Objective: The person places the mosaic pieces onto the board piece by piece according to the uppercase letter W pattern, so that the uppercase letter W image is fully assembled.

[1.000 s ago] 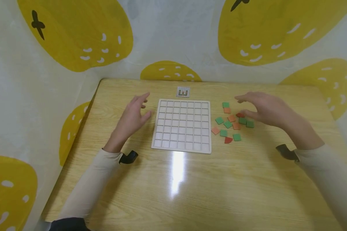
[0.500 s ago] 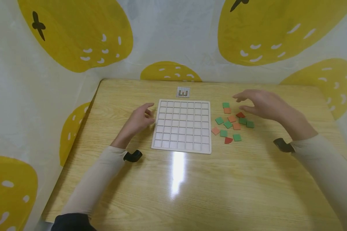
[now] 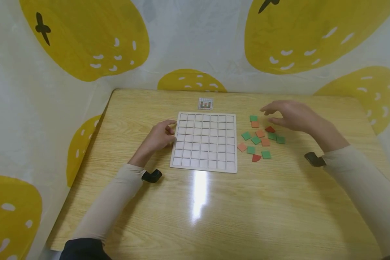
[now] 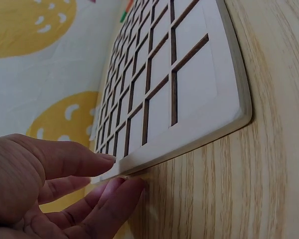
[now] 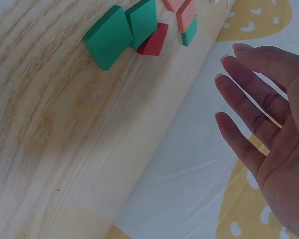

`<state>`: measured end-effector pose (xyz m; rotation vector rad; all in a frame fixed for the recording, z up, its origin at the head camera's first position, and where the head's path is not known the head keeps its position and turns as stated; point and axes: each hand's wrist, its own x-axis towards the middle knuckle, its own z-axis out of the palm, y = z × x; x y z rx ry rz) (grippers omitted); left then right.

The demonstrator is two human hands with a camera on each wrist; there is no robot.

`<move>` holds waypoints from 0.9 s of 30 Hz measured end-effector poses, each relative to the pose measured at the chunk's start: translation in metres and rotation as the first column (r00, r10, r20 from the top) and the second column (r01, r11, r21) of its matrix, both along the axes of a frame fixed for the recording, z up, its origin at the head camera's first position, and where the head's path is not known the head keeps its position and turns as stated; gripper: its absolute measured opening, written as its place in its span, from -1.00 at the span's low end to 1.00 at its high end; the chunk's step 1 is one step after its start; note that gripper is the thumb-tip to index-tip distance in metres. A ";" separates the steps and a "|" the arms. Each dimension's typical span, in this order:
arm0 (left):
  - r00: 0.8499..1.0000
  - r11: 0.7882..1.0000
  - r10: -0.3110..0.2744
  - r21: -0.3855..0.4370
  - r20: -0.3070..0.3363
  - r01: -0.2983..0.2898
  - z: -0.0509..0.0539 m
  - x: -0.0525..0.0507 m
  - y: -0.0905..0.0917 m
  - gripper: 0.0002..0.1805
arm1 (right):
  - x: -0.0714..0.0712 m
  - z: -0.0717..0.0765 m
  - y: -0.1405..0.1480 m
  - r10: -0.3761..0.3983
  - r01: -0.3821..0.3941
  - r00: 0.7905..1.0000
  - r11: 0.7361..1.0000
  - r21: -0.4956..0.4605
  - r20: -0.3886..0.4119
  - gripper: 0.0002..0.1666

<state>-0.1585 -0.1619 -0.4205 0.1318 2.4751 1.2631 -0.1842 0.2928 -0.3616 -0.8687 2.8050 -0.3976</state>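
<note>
In the head view, my left hand is at the left edge of a white board divided into square cells. Its fingertips reach that edge, thumb and index finger apart; in the left wrist view, the fingers bend loosely beside the board's rim. Whether they press on it is hard to tell. My right hand hovers beyond a scatter of small tiles, holding nothing. Among these lie green squares, orange squares and red quarter-round pieces. In the right wrist view, that hand's fingers are spread, apart from the green tiles.
Behind the board lies a small card printed with a grid and a dark pattern. All of it sits on a wooden table, which meets a cloth with yellow fruit shapes at the back and left. A bright reflection lies in front of the board.
My left hand has come down and right to the board's left edge, its fingers bending in. The right hand has drifted slightly left and away from me. Board and tiles stay put.
</note>
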 end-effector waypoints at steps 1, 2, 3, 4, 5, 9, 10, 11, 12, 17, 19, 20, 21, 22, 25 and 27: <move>1.000 1.000 -0.001 -0.003 0.000 0.001 0.000 0.000 0.000 -0.29 | -0.002 -0.001 0.000 0.001 -0.001 1.000 1.000 0.000 0.007 -0.49; 1.000 1.000 -0.002 -0.005 0.002 0.002 0.000 0.000 0.001 -0.29 | -0.003 -0.002 0.000 0.000 0.000 1.000 1.000 0.000 0.015 -0.49; 1.000 1.000 -0.005 -0.008 0.001 0.005 0.000 0.000 0.001 -0.30 | -0.005 -0.003 0.001 -0.004 0.004 1.000 1.000 -0.001 0.025 -0.49; 1.000 1.000 -0.005 -0.009 0.001 0.006 -0.001 0.000 0.001 -0.31 | -0.006 -0.005 0.001 -0.006 0.006 0.999 1.000 0.000 0.034 -0.49; 1.000 1.000 -0.007 -0.012 0.001 0.007 -0.001 0.000 0.002 -0.33 | -0.008 -0.006 0.001 -0.009 0.009 0.999 1.000 0.002 0.042 -0.50; 1.000 1.000 -0.008 -0.023 0.003 0.008 -0.001 0.001 0.003 -0.36 | -0.012 -0.011 0.001 -0.007 0.008 0.998 1.000 -0.004 0.062 -0.51; 1.000 1.000 -0.006 -0.025 0.004 0.006 0.000 0.002 0.003 -0.36 | -0.013 -0.013 0.002 -0.004 0.005 0.998 1.000 -0.005 0.063 -0.52; 1.000 1.000 -0.005 -0.029 0.005 0.005 0.000 0.002 0.003 -0.36 | -0.014 -0.014 0.002 -0.002 0.002 0.998 1.000 -0.006 0.064 -0.53; 1.000 1.000 -0.004 -0.028 0.007 0.004 0.000 0.002 0.003 -0.36 | -0.015 -0.016 0.002 0.000 0.001 0.998 1.000 -0.007 0.064 -0.53; 0.999 1.000 -0.001 -0.019 0.037 0.002 -0.001 0.002 0.003 -0.35 | -0.020 -0.023 0.002 -0.001 0.003 0.997 1.000 -0.028 0.079 -0.57; 0.999 1.000 -0.002 -0.018 0.052 0.003 -0.001 0.002 0.003 -0.34 | -0.022 -0.026 0.001 -0.001 0.005 0.996 0.999 -0.038 0.092 -0.58; 0.998 1.000 -0.003 -0.020 0.056 0.004 -0.001 0.002 0.003 -0.35 | -0.023 -0.027 0.001 -0.002 0.006 0.995 0.999 -0.041 0.099 -0.58; 0.998 1.000 -0.004 -0.022 0.061 0.005 -0.001 0.002 0.003 -0.35 | -0.023 -0.028 0.000 -0.003 0.007 0.995 0.999 -0.042 0.103 -0.59; 0.998 1.000 -0.006 -0.025 0.063 0.008 0.000 0.002 0.003 -0.34 | -0.024 -0.029 0.000 -0.002 0.007 0.994 0.999 -0.044 0.106 -0.60; 0.998 0.999 -0.014 -0.031 0.067 0.016 0.001 0.001 0.003 -0.35 | -0.026 -0.031 -0.002 0.004 0.002 0.994 0.999 -0.054 0.108 -0.61; 0.998 0.999 -0.017 -0.030 0.068 0.019 0.001 0.001 0.004 -0.34 | -0.027 -0.033 -0.003 0.020 -0.013 0.995 0.998 -0.067 0.095 -0.63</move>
